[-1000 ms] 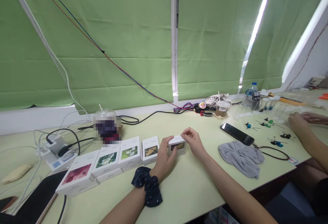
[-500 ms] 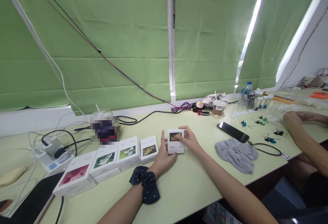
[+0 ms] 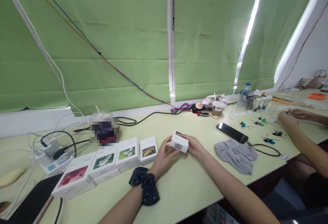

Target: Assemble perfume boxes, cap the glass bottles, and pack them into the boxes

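Note:
Between my two hands, above the pale table, is a small white box tilted so that its barcode end faces me. My left hand grips its left side, with a dark dotted scrunchie round that wrist. On the right side, my right hand has its fingers closed on the box. To the left stands a row of similar white boxes: one with a yellow flower picture, two with white flowers, and one with a pink picture.
On my right lie a grey cloth and a black phone with a cord loop. Beyond them are small blue and green parts and a co-worker's hands. A drink cup stands behind; a power strip with cables is left.
The box has turned from showing its picture face to showing its barcode end. My right hand has shifted lower along its side. The co-worker's hands have moved slightly.

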Demonstrator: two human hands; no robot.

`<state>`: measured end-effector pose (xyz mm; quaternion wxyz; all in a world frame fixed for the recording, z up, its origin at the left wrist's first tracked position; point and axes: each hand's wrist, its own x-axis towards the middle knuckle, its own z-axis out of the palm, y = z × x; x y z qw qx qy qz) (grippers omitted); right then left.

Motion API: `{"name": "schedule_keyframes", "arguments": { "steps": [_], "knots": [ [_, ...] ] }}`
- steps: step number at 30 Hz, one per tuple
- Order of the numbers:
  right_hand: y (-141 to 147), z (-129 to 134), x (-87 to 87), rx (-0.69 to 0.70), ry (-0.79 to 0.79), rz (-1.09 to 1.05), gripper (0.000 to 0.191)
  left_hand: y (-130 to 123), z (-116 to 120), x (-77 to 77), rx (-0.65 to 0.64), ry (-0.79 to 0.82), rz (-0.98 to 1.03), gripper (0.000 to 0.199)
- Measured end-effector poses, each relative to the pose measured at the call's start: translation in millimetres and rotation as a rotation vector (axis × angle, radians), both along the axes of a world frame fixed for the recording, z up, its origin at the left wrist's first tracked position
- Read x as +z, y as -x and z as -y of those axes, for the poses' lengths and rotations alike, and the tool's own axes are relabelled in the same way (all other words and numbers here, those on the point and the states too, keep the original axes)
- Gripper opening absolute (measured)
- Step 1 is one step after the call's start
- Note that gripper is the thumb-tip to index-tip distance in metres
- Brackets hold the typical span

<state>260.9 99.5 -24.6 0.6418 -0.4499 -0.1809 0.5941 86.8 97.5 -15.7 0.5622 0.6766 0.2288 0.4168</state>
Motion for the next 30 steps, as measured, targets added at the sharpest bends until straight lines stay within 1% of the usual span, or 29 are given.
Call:
{"name": "schedule_keyframes", "arguments": {
  "steps": [4, 6, 7, 9, 12, 13, 14, 15, 17, 21, 23, 24, 25, 26, 30],
  "knots": [
    [-2, -1, -1.3, 0.001, 0.013, 0.009, 0.016, 1, 2, 1.9, 0.021, -0.032, -0.028, 0.048],
    [-5, -1, -1.4, -0.005, 0.020, 0.014, 0.016, 1, 2, 0.5, 0.037, -0.090, -0.062, 0.046],
    [-7, -1, -0.9, -0.009, 0.025, 0.016, 0.016, 1, 2, -0.3, 0.069, -0.149, -0.091, 0.045],
    [-8, -1, 1.4, -0.014, 0.034, 0.019, 0.014, 1, 2, -1.1, 0.205, -0.345, -0.159, 0.042],
    [-6, 2, 8.8, 0.000, 0.026, 0.026, 0.011, 3, 6, 1.4, 0.478, -0.696, -0.239, 0.044],
    [-4, 3, 12.3, 0.008, 0.014, 0.031, 0.011, 5, 8, 3.0, 0.535, -0.787, -0.258, 0.046],
    [-2, 4, 16.2, 0.016, -0.004, 0.038, 0.012, 7, 12, 4.8, 0.563, -0.861, -0.280, 0.047],
    [1, 5, 20.4, 0.024, -0.024, 0.047, 0.013, 10, 16, 6.6, 0.564, -0.919, -0.306, 0.048],
    [8, 4, 29.8, 0.031, -0.073, 0.069, 0.018, 18, 27, 9.7, 0.521, -1.006, -0.364, 0.047],
    [27, -1, 49.3, 0.033, -0.245, 0.173, 0.034, 44, 51, 15.2, 0.432, -1.114, -0.468, 0.039],
    [39, -4, 56.9, 0.056, -0.314, 0.217, 0.037, 61, 61, 19.6, 0.449, -1.156, -0.501, 0.035],
    [44, -6, 59.5, 0.072, -0.324, 0.225, 0.036, 70, 64, 22.5, 0.482, -1.170, -0.511, 0.034],
    [50, -7, 61.3, 0.080, -0.312, 0.222, 0.035, 80, 66, 25.8, 0.535, -1.174, -0.517, 0.032],
    [56, -8, 62.3, 0.078, -0.284, 0.209, 0.033, 91, 66, 29.2, 0.619, -1.163, -0.511, 0.030],
    [78, -10, 60.1, 0.057, -0.125, 0.113, 0.024, 142, 59, 40.1, 1.085, -1.061, -0.469, 0.024]
  ]
}}
